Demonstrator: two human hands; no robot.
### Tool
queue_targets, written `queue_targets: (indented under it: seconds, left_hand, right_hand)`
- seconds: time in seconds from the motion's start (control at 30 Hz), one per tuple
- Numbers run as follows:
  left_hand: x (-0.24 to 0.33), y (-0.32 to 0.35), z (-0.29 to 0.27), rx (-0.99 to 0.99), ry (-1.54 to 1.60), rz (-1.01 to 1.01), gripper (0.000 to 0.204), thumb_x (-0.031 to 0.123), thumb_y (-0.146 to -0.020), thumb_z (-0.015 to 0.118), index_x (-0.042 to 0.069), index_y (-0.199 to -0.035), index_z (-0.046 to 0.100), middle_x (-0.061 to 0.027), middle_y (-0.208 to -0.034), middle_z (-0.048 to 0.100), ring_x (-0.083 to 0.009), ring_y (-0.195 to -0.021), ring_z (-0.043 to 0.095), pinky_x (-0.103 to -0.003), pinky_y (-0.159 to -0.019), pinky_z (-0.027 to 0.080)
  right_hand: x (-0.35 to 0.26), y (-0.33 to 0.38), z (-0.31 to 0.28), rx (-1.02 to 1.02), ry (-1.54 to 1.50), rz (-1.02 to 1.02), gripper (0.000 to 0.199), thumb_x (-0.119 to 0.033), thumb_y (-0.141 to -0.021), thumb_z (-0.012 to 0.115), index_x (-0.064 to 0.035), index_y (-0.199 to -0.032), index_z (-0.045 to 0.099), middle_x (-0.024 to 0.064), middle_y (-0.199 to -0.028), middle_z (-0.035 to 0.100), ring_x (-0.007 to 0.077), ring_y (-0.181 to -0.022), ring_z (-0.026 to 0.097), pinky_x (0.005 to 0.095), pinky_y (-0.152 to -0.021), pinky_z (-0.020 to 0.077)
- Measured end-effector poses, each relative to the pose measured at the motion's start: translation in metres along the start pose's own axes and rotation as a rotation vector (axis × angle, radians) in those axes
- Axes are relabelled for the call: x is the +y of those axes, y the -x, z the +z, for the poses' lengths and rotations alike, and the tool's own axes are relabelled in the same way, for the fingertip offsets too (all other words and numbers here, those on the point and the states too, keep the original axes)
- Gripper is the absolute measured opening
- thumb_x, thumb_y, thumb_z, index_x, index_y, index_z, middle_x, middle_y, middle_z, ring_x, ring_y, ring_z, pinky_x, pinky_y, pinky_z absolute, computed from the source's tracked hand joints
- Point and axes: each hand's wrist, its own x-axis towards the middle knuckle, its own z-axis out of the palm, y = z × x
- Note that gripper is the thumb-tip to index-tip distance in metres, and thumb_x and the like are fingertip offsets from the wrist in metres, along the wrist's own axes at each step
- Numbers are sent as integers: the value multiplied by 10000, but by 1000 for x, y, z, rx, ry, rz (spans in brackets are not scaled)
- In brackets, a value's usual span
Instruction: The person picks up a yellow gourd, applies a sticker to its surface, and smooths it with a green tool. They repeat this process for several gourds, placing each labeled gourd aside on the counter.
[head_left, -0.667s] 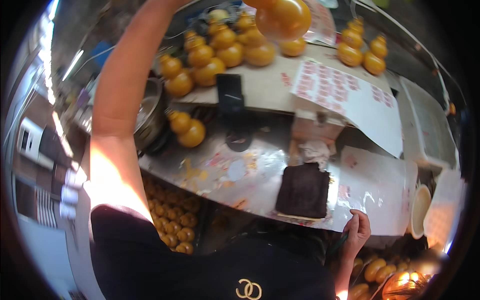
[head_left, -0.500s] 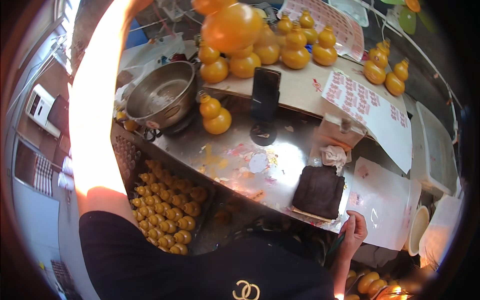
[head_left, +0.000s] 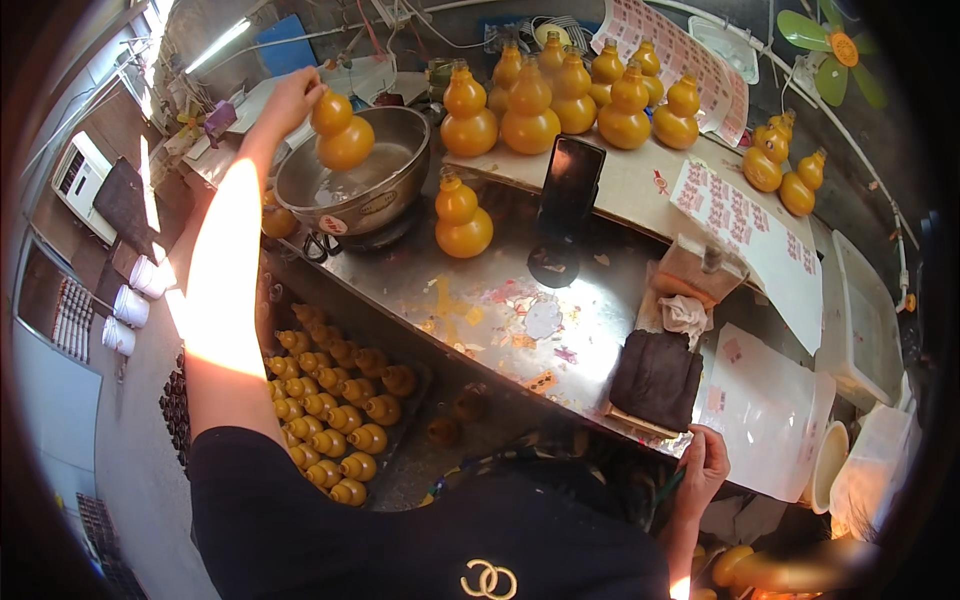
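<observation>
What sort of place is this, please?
Probably a small craft workshop: the left hand holds a yellow gourd, more gourds stand on a raised surface, and a red-printed sheet lies nearby.

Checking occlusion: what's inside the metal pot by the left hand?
Inside the metal pot, a shiny greyish surface shows; liquid or bare metal, I can't tell. The yellow gourd in the left hand covers part of the interior; what lies behind it is hidden.

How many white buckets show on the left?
3, in a slanting row toward the left edge: the upper white bucket, the middle white bucket and the lower white bucket. Others may be hidden.
</observation>
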Motion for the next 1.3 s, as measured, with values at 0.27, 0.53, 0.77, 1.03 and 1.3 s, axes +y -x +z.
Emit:
queue_targets:
  seconds: [0.27, 0.53, 0.77, 1.03, 1.3]
  left_hand:
    - [19, 58, 58, -115, -114, 217, 162, 99, -845, 600, 50, -963, 500, -141, -979, 540, -378, -934, 559, -447, -741, 451]
    - [5, 66, 65, -316, -198, 521, 72, 54, -747, 612, 57, -817, 597, -78, -960, 600, -304, -932, 596, -402, -789, 480]
    - [4, 64, 68, -336, -232, 321, 80, 81, -775, 588, 57, -841, 626, -83, -973, 614, -311, -940, 607, -393, -808, 489]
    - [-9, 36, 105, -412, -543, 431, 189, 108, -771, 605, 13, -925, 660, -168, -1000, 623, -322, -976, 599, -442, -850, 480]
    - [-129, 38, 131, -351, -177, 178, 364, 4, -792, 590, -3, -1155, 581, -225, -1267, 546, -410, -1192, 491, -462, -1035, 376]
  right_hand:
    - [1, 1, 2, -2, 27, 35, 136, -71, -963, 535, 7, -1000, 641, -31, -695, 503, 14, -571, 411, 180, -507, 304]
    - [5, -5, 14, -16, 41, 43, 136, -58, -959, 528, 8, -998, 640, -31, -707, 504, 16, -575, 417, 180, -511, 315]
    - [3, -2, 13, -20, 58, 41, 136, -60, -962, 528, 4, -1001, 641, -36, -698, 498, 13, -578, 415, 175, -517, 309]
    - [3, 7, 8, 78, 248, 128, 145, -72, -920, 573, 3, -973, 686, 32, -858, 660, 95, -703, 569, 226, -643, 459]
    - [-4, -3, 5, 21, 73, -50, 142, -124, -912, 636, -10, -984, 680, 52, -805, 663, 67, -672, 582, 228, -614, 471]
